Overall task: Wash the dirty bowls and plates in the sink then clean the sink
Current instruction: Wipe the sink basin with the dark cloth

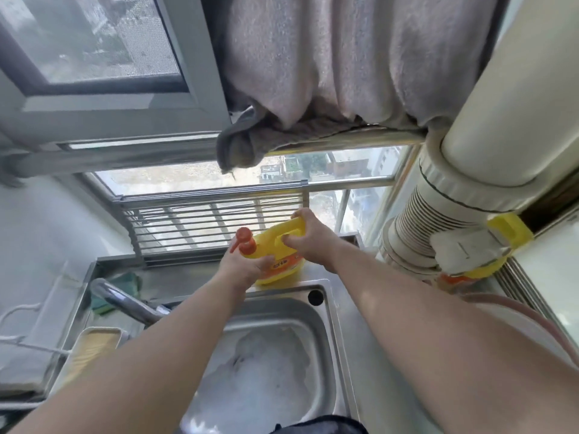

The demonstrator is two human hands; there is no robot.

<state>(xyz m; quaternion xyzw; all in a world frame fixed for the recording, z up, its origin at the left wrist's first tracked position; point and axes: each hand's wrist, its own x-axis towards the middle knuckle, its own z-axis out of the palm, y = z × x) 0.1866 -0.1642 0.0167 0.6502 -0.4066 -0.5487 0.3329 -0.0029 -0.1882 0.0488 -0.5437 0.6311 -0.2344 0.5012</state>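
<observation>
Item: yellow detergent bottle [275, 245], orange pump top [245, 241], standing on the steel counter [369, 324] just beyond the sink's far rim, tilted towards the left.
My right hand [308, 239]: grip closed round the bottle's handle, steadying it so the pump can be worked.
My left hand [242, 266]: cupped against the bottle's near side just below the nozzle, fingers curled round the body, likely placed to catch soap.
Sink [326, 311]: near centre, basin full of white foam; no bowls or plates show through it.
Tap [125, 303]: left of basin.
Green sponge [125, 285]: far-left corner of counter, within reach for scrubbing.
</observation>
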